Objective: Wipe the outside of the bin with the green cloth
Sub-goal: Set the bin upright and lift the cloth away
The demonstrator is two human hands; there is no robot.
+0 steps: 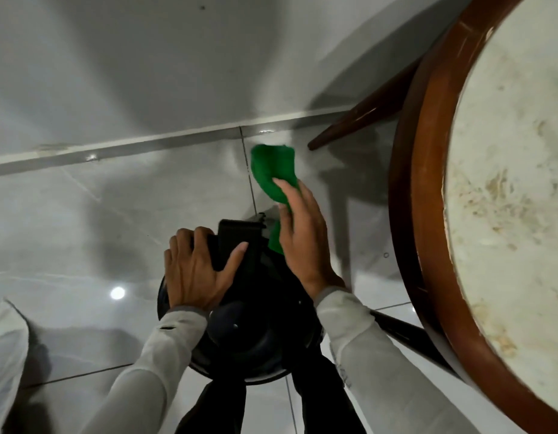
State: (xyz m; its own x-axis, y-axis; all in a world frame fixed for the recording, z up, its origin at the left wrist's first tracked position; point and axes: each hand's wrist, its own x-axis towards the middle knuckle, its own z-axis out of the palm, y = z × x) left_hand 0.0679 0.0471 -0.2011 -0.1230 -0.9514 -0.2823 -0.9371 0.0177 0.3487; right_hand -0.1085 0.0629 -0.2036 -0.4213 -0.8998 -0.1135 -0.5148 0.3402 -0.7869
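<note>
Bin [255,324]: black, round, glossy, seen from straight above; domed lid with a flat rectangular flap at the far side. It sits on the floor directly under both hands.

Left hand [196,270]: fingers spread, palm pressed flat on the lid's far-left edge, thumb reaching across to the flap. Nothing gripped, just bracing.

Right hand [302,233]: fingers closed around the green cloth [271,170], down at the bin's far-right side. Cloth is bright green and bunched; most of it sticks out beyond the fingertips, a small bit shows under the palm against the bin.

Hard to see: bin's side wall is hidden from this angle, so cloth-to-wall contact is unclear. Near rim covered by grey sleeves and dark trousers.

Floor [83,230]: glossy pale grey tiles with lamp glare left of the left hand. White wall with skirting beyond the cloth. Round table [506,198], brown wooden rim, stained pale top, right of the right hand, cut off by the frame.
</note>
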